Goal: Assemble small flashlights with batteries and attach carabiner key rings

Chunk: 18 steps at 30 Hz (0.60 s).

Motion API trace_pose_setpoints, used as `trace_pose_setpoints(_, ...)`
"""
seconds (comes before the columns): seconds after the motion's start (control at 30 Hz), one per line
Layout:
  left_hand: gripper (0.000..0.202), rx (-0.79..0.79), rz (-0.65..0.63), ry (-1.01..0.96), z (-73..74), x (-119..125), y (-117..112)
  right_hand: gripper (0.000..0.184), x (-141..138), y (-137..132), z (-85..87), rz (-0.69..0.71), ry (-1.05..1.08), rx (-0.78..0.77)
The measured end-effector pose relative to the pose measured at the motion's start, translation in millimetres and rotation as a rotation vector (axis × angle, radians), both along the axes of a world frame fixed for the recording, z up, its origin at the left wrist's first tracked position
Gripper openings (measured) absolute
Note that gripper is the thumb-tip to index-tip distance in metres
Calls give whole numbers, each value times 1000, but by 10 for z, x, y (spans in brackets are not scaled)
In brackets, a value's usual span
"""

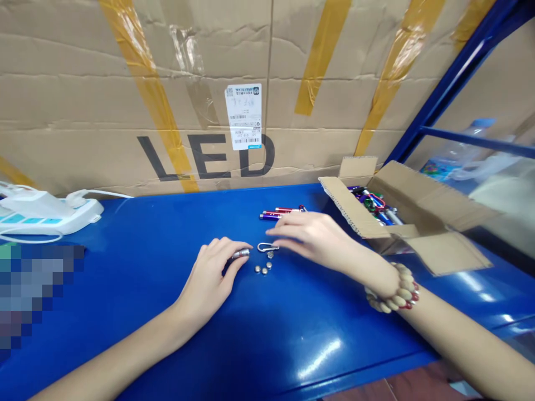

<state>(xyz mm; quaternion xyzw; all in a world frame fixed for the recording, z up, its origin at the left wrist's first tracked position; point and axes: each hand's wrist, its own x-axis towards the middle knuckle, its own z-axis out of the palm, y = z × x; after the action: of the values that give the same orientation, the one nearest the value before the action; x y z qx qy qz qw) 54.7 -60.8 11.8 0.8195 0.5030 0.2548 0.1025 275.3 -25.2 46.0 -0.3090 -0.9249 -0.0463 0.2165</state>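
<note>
Blue worktop (292, 334), glossy, backed by a flattened cardboard sheet (267, 83) printed "LED" standing along its far edge.

Left hand (213, 273) rests palm-down near the middle of the worktop, fingers curled around a small silver keychain flashlight body (241, 254). Its metal tip pokes out past the fingertips, pointing right; the grip looks like it pins the barrel steady against the surface.

Right hand (311, 234) lies flat and loosely spread, holding nothing that I can see. Its fingertips are just beside a silver carabiner clip (267, 247), which lies on the worktop between the two hands. A beaded bracelet (395, 289) sits on that wrist.

Three button cell batteries (263, 269) lie in a tight cluster just in front of the clip, close to both hands, likely kept there so they stay within reach and don't roll off.

Behind the right hand, a few assembled flashlights (280, 213), red and purple, lie side by side. At the right edge, an open cardboard box (418, 223) holds more of them in mixed colours, flaps folded out.

Far left corner: a white power strip (45, 214) with its cord.
</note>
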Motion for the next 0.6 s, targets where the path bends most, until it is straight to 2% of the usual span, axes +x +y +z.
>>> trace_pose_setpoints(0.07,22,-27,-35,-73,-2,14,-23,23,168,16,246,-127,143,84)
trace_pose_setpoints(0.17,25,-7,-79,-136,-34,19,-54,20,591,125,609,-354,341,184)
trace_pose_setpoints(0.2,25,11,-93,-141,-49,19,-58,18,763,187,694,-415,331,165)
trace_pose_setpoints(0.27,24,49,-110,-144,-76,19,-56,14,1108,335,773,-531,160,-14)
trace_pose_setpoints(0.33,23,87,-123,-139,-96,19,-42,21,1394,483,722,-642,-76,-282)
trace_pose_setpoints(0.4,23,126,-108,-124,-114,10,-19,28,1569,598,568,-710,-189,-459)
trace_pose_setpoints(0.47,23,153,-90,-92,-142,-11,13,44,1632,669,374,-743,-205,-479)
trace_pose_setpoints(0.5,24,159,-94,-76,-163,-27,30,60,1634,691,282,-758,-217,-484)
trace_pose_setpoints(0.53,24,170,-69,-80,-189,-45,48,69,1627,707,204,-771,-224,-481)
trace_pose_setpoints(0.6,24,148,-65,-59,-250,-83,79,75,1613,731,103,-779,-236,-480)
